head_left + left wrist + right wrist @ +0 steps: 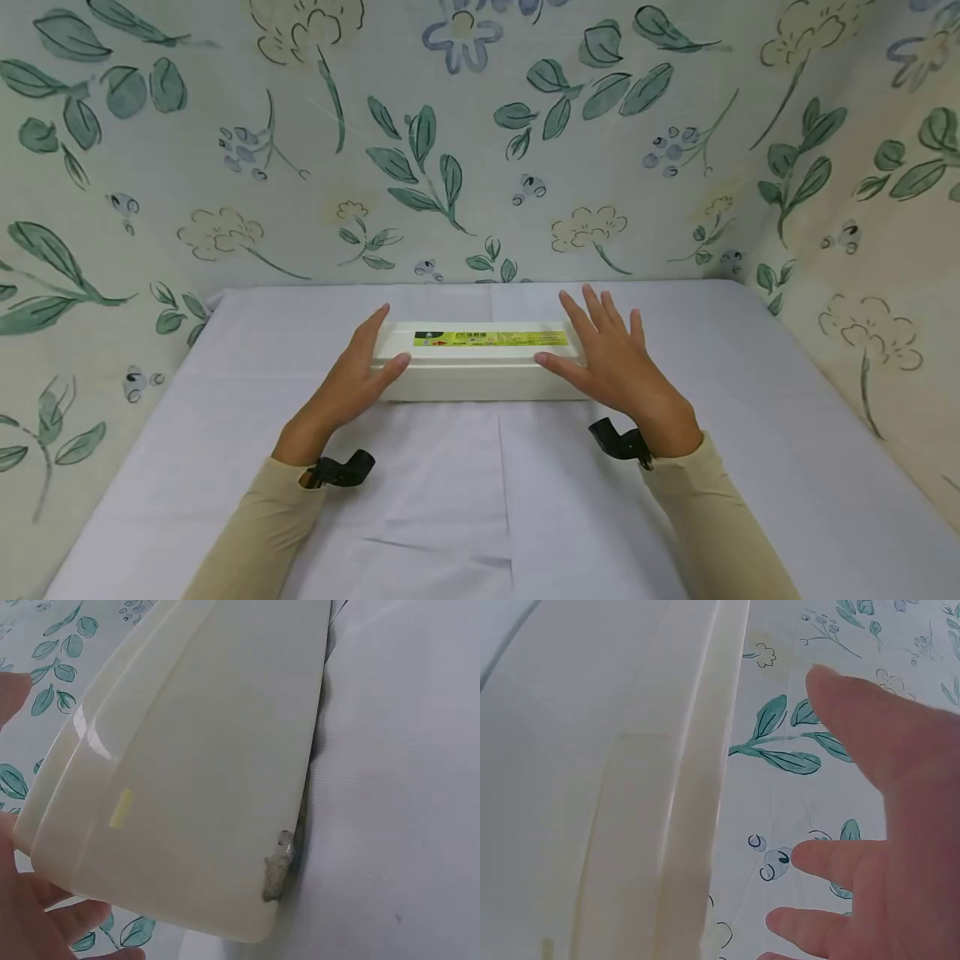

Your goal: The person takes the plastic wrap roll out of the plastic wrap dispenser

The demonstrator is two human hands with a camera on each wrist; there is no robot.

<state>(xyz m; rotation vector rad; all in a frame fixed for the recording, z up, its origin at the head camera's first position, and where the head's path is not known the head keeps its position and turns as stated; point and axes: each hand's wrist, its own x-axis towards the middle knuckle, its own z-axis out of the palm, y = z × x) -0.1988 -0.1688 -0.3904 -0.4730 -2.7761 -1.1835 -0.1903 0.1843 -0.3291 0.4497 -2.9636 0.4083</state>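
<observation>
A long white cling film box [480, 383], with a yellow-green label [491, 338] on its lid, lies crosswise on the white cloth. My left hand [348, 387] is at its left end, thumb toward the front and fingers straight. In the left wrist view those fingers [75, 919] lie beside the rounded end of the box [202, 765]; whether they touch it I cannot tell. Over the right end spreads my right hand [615, 358], its fingers splayed. The right wrist view has its thumb [855, 712] and fingers apart from the box [637, 787], pinching nothing.
A white cloth [435, 500] with creases covers the table. Behind it and at both sides hang floral curtains [465, 150]. Black wrist devices [345, 469] are strapped at both cuffs. A grey worn patch [277, 874] marks the box's lower corner.
</observation>
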